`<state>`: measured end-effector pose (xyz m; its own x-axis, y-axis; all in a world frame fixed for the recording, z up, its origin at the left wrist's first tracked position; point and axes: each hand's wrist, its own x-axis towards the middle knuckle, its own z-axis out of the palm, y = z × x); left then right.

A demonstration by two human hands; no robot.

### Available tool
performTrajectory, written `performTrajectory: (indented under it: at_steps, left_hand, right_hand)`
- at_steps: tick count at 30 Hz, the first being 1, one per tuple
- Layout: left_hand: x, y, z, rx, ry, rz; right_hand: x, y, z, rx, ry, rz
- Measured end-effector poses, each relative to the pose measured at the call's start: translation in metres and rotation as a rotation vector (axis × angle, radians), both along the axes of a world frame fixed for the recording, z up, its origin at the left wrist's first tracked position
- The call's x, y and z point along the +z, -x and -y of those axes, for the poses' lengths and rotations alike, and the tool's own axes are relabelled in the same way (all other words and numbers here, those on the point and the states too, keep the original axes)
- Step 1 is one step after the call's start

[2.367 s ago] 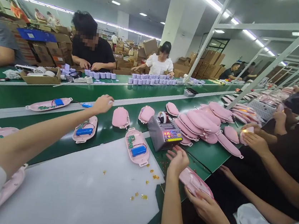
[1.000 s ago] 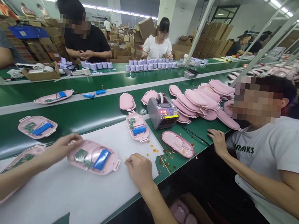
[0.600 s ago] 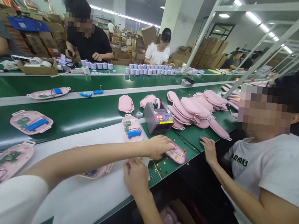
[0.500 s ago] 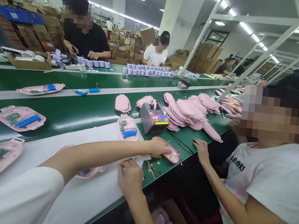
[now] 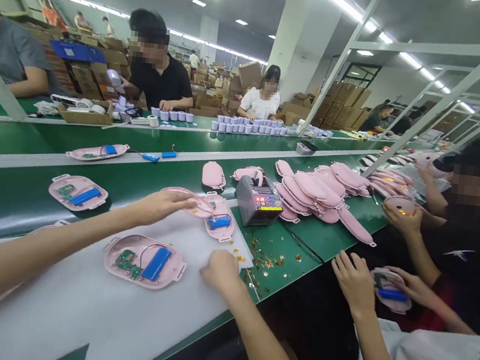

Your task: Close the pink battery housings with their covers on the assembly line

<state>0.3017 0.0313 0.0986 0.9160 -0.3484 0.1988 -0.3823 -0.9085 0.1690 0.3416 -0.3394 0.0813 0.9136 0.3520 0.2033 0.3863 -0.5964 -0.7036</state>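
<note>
My left hand [image 5: 165,205], arm stretched across the white sheet [image 5: 92,296], grips a pink shell [image 5: 196,205] by its left side. That shell overlaps the upper part of an open pink shell [image 5: 221,231] with a blue battery. My right hand [image 5: 221,269] is curled over the sheet's right edge, fingers closed; whatever they may hold is hidden. Between my arms lies another open pink shell [image 5: 144,262] with a green circuit board [image 5: 127,262] and a blue battery [image 5: 156,263].
A grey tape dispenser [image 5: 259,200] stands behind small amber tape pieces [image 5: 271,261]. Pink shells [image 5: 310,188] are piled to its right. At the right, a co-worker's hand [image 5: 352,276] is near the table edge. Another open shell [image 5: 78,192] lies at the left.
My left hand has moved left from beside the tape pieces, bringing the pink shell with it. The view has shifted, and a co-worker's white-shirted body now sits lower at the right.
</note>
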Motion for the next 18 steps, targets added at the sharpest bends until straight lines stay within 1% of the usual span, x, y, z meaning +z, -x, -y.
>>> performTrajectory:
  at_steps: [1,2,3,4,5,7,9,10,11,12,13,15,18]
  left_hand:
    - [-0.005,0.003,-0.018,0.044,0.013,-0.065]
    - [-0.010,0.005,-0.031,0.063,0.026,-0.126]
    - [-0.015,0.007,-0.041,0.061,0.037,-0.173]
    - [-0.020,0.009,-0.048,0.047,0.041,-0.199]
    - [-0.024,0.011,-0.052,0.029,0.037,-0.207]
    - [-0.027,0.017,-0.054,-0.002,0.016,-0.192]
    - [-0.022,0.022,-0.050,-0.012,0.010,-0.150]
    - [-0.017,0.023,-0.045,-0.014,0.018,-0.131]
    - [-0.012,0.023,-0.040,-0.014,0.029,-0.114]
    - [-0.006,0.021,-0.033,-0.019,0.038,-0.098]
    - [-0.001,0.018,-0.024,-0.030,0.045,-0.085]
    - [0.006,0.009,-0.006,-0.079,0.062,-0.069]
    - [0.008,-0.007,0.022,-0.168,0.103,-0.035]
  right_hand:
    - [0.006,-0.006,0.014,-0.027,-0.018,-0.006]
    - [0.009,-0.011,0.022,-0.044,-0.044,-0.041]
    - [0.009,-0.013,0.024,-0.049,-0.071,-0.094]
    - [0.006,-0.014,0.019,-0.040,-0.091,-0.159]
    - [0.001,-0.012,0.007,-0.018,-0.105,-0.223]
    - [-0.018,-0.007,-0.029,0.039,-0.104,-0.301]
    - [-0.040,-0.003,-0.064,0.094,-0.099,-0.332]
    - [-0.051,-0.003,-0.076,0.109,-0.108,-0.343]
    - [-0.059,-0.005,-0.082,0.111,-0.125,-0.349]
    - [-0.065,-0.009,-0.083,0.100,-0.148,-0.349]
    - [-0.069,-0.016,-0.077,0.077,-0.176,-0.341]
    - [-0.070,-0.032,-0.056,0.011,-0.237,-0.314]
    - [-0.067,-0.054,-0.023,-0.089,-0.312,-0.267]
